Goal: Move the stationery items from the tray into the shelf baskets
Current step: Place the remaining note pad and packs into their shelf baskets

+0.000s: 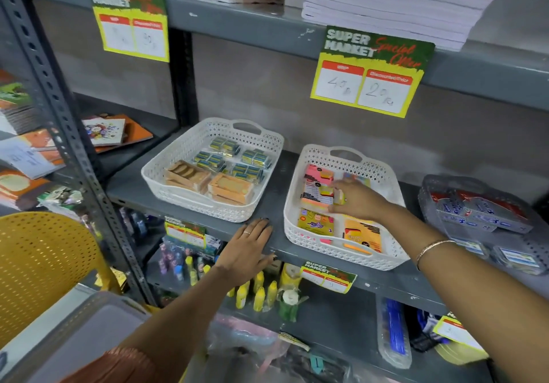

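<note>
Shelf (276, 243): grey metal, carrying two white baskets side by side.
Left basket (178, 157): holds small packs and orange boxes.
Right basket (300, 228): holds bright sticky-note packs.
Left hand (248, 249): flat on the shelf edge, fingers spread, holding nothing.
Right hand (358, 201): inside the right basket, fingers pinching a pack.
Pack (339, 198): small, yellow-pink, over the basket's middle.
</note>
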### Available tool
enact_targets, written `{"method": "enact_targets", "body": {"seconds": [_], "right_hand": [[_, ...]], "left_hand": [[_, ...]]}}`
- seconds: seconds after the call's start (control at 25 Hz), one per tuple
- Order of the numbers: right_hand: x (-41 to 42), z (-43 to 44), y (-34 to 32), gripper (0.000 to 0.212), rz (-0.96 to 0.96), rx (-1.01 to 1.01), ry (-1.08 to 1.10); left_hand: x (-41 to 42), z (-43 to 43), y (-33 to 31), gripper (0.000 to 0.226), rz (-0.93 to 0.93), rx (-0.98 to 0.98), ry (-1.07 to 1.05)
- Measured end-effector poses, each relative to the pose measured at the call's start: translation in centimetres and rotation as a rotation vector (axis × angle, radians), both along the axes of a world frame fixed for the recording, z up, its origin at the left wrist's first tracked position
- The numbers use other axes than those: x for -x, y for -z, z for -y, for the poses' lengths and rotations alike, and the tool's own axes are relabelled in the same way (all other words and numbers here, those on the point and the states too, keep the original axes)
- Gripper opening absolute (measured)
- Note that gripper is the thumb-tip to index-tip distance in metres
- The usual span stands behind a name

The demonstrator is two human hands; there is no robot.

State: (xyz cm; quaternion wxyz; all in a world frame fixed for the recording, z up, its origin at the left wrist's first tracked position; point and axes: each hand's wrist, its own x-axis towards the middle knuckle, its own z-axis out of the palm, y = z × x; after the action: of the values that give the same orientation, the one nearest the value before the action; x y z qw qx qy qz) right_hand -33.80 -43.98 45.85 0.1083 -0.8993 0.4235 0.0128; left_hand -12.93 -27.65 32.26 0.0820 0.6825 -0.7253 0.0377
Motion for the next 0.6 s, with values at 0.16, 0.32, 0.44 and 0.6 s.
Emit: {"method": "enact_targets", "body": {"seconds": [0.16,0.32,0.44,0.6], "right_hand": [[-9.7,-4.0,-2.6,0.051,0.242,0.115,-0.204],[-21.0,-11.3,-2.2,0.048,0.287,0.097,-0.494],[-28.2,-16.8,1.0,0.048,0.215,0.059,-0.704],[-35.0,-22.5,7.8,0.053,0.081,-0.052,-0.822]], "left_hand": [[-2.9,-5.9,0.4,0.059,0.121,0.093,0.01],[-8.8,-13.6,3.0,0.062,0.111,0.009,-0.182],[-12.8,-20.5,5.9,0.061,0.087,-0.08,-0.402],[-15.3,-29.1,11.1,0.077,-0.084,-0.229,-0.629]]}}
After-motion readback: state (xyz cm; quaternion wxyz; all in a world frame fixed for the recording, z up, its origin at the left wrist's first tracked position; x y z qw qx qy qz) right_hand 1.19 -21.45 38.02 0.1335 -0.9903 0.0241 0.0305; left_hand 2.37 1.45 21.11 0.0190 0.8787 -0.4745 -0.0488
